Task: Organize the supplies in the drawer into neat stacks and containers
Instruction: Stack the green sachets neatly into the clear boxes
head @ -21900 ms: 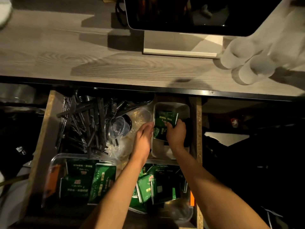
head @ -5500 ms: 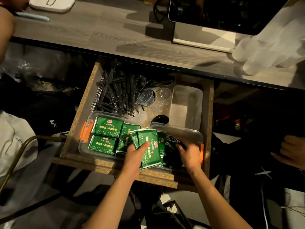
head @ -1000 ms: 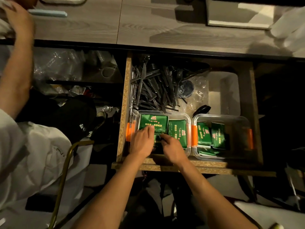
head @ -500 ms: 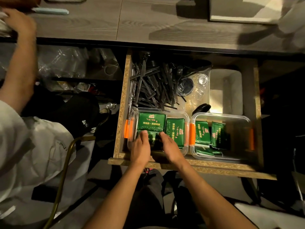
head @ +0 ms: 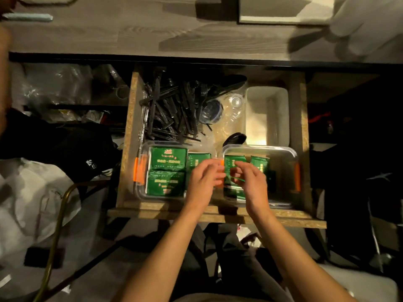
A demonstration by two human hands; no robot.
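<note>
Both hands (head: pixel 226 179) blur over glossy green packets (head: pixel 168 162) in clear plastic tubs (head: pixel 283 149) — grip unclear.

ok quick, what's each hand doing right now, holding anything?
Left hand: open, fingers loosely curled, holding nothing visible.
Right hand: blurred over the green packets; cannot tell if it grips one.

Drawer (head: pixel 128 136) rough chipboard; containers (head: pixel 292 153) clear glossy plastic; packets (head: pixel 168 159) glossy green (foil-like); cutlery (head: pixel 172 112) black plastic.
</note>
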